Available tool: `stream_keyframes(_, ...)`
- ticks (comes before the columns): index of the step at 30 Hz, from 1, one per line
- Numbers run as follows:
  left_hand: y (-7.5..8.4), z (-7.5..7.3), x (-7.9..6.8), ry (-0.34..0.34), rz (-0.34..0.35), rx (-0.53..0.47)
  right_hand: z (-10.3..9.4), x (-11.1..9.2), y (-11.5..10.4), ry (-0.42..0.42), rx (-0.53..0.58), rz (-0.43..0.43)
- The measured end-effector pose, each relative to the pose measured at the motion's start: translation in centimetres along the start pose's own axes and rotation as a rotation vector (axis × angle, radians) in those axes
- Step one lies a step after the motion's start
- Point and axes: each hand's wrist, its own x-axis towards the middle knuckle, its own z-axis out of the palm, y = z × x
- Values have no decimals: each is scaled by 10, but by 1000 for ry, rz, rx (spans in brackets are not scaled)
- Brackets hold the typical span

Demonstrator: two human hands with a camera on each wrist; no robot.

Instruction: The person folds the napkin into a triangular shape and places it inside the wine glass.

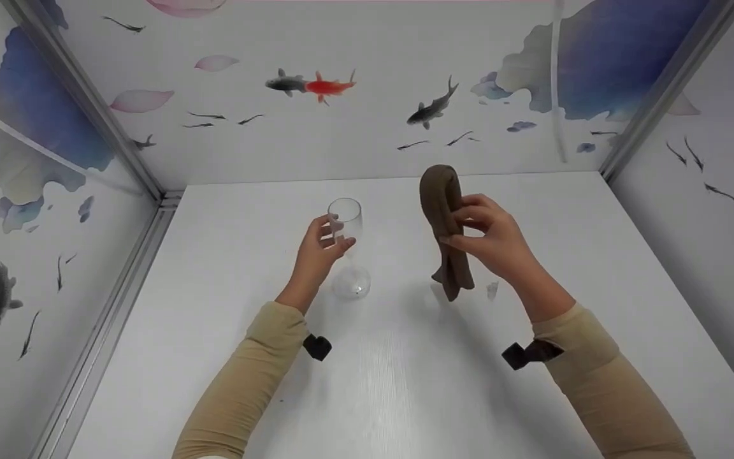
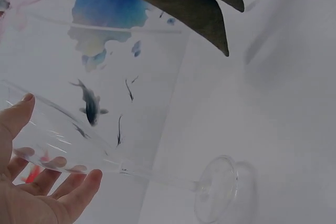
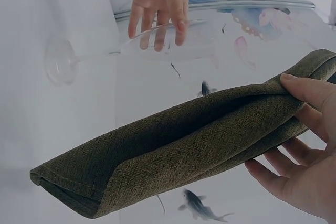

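Note:
A clear stemmed wine glass (image 1: 351, 280) stands upright near the middle of the white table, its round foot close over the surface. My left hand (image 1: 318, 255) holds it by the bowl, thumb on one side and fingers behind, as the left wrist view also shows around the bowl (image 2: 63, 135). To the right, my right hand (image 1: 494, 233) pinches a folded brown cloth (image 1: 441, 197) between thumb and fingers. The cloth hangs down in a long strip above the table; in the right wrist view its loose folded end (image 3: 131, 166) points away from the hand.
White panels with printed fish and petals enclose the white table (image 1: 380, 382) at the back and both sides. A small clear piece (image 1: 492, 291) lies on the table just right of the cloth. Black wrist cameras (image 1: 318, 347) sit at both cuffs.

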Motion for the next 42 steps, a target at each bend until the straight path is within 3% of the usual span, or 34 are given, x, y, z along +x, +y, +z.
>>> stream_keyframes(13,-1,23,-13,-76,-6,57,5,0,0,-8,-27,18)
stream_keyframes(34,-5,43,-27,-194,-36,37,2,-4,6,27,-23,23)
stream_keyframes(42,-4,49,-29,-207,-44,48,3,-4,8,66,-50,3)
